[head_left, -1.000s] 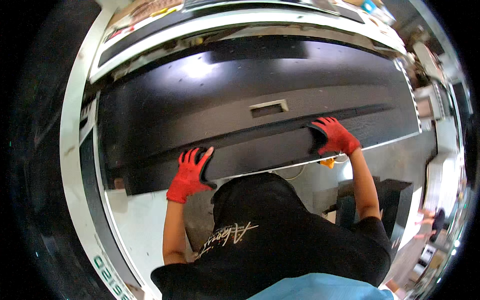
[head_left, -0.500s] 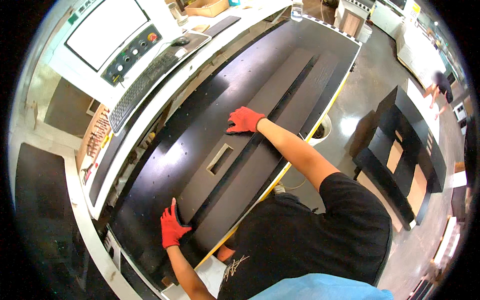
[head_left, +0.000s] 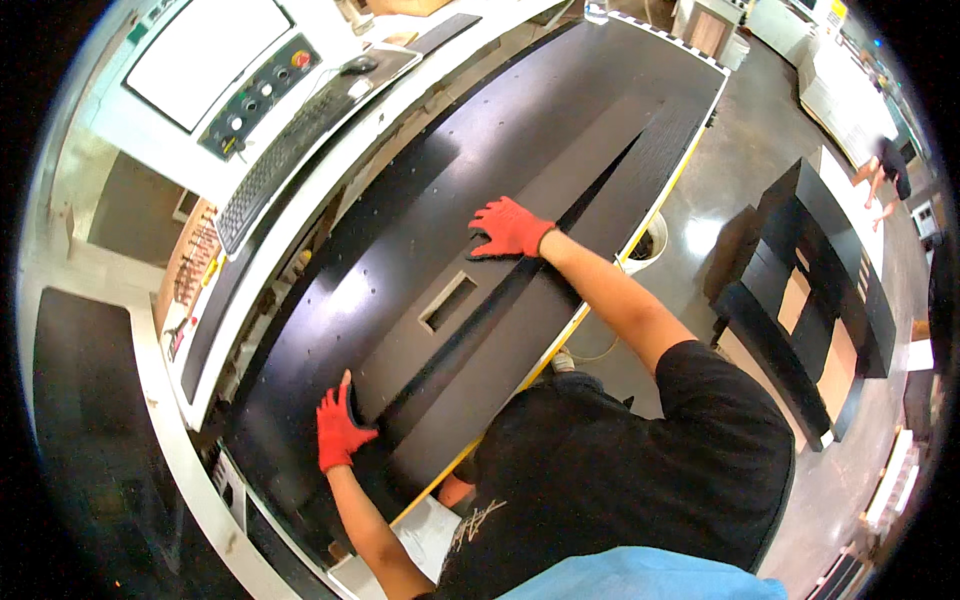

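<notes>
A long dark-brown board (head_left: 408,348) with a rectangular cutout lies flat and slanted on the black worktable (head_left: 400,225). Beside it, nearer my body, is a second long dark board (head_left: 500,372). A narrow gap separates the two and tapers toward the far end. My left hand (head_left: 343,425), in a red glove with dark palm, is at the near end of the cutout board, thumb and fingers apart. Past the cutout, my right hand (head_left: 512,230), gloved alike, rests over the same board with its fingers spread. The undersides of both hands are hidden.
A keyboard (head_left: 285,160) and a control panel with knobs (head_left: 258,95) stand left of the table. A yellow strip (head_left: 560,350) runs along the table's near edge. Beyond it are a white bucket (head_left: 650,243) and stacked black panels (head_left: 800,300). Another person (head_left: 885,170) is far right.
The cutout board's far end has swung toward the second board, so the gap now narrows there. My right hand has shifted slightly right with it. The view has moved a little too.
</notes>
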A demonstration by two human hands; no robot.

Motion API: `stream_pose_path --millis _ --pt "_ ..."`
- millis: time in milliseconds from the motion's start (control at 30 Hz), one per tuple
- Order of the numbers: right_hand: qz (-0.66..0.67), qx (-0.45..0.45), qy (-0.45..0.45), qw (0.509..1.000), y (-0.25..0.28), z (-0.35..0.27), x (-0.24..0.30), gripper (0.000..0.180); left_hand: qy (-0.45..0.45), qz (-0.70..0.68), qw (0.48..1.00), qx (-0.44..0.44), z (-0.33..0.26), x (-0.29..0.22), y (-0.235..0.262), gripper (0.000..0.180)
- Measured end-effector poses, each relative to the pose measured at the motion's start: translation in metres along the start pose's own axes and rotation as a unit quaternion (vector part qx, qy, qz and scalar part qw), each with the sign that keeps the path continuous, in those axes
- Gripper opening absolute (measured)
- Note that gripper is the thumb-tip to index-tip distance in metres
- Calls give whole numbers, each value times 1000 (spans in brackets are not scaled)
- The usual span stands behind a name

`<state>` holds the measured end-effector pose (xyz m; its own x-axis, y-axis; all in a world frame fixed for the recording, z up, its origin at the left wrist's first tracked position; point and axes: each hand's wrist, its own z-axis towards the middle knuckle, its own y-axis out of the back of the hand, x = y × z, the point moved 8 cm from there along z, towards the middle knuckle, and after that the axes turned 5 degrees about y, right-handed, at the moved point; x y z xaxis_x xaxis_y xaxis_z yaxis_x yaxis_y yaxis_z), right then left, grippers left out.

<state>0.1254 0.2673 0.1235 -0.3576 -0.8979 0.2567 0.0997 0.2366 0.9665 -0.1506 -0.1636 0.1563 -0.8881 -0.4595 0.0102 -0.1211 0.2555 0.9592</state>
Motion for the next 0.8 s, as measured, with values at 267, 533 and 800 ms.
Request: stream_pose_path --millis 267,533,800 --pt "-60 67 188 978 20 -35 12 122 2 -12 1000 27 2 9 -16 151" --pt "-89 68 199 973 16 -28 22 128 6 5 999 39 -6 14 -23 151" --pt "-103 91 190 972 6 -20 21 125 26 17 999 10 -11 17 -24 148"
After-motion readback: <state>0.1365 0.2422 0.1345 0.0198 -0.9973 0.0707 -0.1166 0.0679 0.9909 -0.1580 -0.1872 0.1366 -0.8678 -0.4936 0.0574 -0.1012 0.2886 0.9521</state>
